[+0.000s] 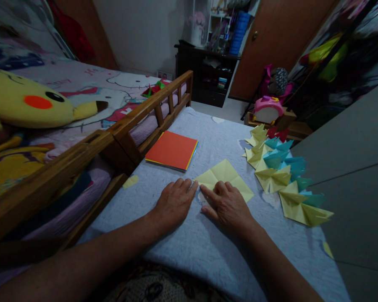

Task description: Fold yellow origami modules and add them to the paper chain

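Note:
A pale yellow square of origami paper (227,171) lies with a corner toward me, and crease lines cross it. My left hand (175,201) rests palm down on the cloth, its fingers side by side and their tips at the paper's left corner. Over the paper's near side is my right hand (228,205). Its index finger points at that same left corner, the thumb stands apart, and the other fingers bend onto the sheet. Part of the near edge is hidden beneath this hand.
A stack of coloured paper (172,150), orange on top, lies at the back left. Folded yellow paper pieces (272,178) and blue ones (282,151) stand along the right side. A wooden bed rail (113,138) borders the left, with a yellow plush toy (28,102) beyond.

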The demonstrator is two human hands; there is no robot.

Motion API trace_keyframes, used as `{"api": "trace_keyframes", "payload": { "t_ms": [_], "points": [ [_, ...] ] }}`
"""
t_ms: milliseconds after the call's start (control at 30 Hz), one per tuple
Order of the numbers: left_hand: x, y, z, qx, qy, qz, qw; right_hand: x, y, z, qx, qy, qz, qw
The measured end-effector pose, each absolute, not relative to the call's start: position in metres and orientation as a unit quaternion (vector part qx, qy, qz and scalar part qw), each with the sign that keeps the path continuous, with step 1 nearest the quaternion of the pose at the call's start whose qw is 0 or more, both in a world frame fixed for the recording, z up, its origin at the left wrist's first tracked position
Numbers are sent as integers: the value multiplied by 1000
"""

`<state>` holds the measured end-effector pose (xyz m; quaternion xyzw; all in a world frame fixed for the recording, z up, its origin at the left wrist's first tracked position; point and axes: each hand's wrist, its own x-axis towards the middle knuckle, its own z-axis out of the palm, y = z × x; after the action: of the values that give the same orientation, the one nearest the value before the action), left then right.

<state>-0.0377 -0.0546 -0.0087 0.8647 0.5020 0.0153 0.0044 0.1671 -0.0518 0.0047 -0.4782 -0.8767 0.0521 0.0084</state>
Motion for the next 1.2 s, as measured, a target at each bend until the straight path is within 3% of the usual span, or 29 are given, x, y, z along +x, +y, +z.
{"api": "trace_keyframes", "payload": {
  "t_ms": [1200],
  "points": [
    [-44, -57, -16, 851, 523, 45, -14, 165, -52, 7, -482, -875, 53, 17]
  ]
}}
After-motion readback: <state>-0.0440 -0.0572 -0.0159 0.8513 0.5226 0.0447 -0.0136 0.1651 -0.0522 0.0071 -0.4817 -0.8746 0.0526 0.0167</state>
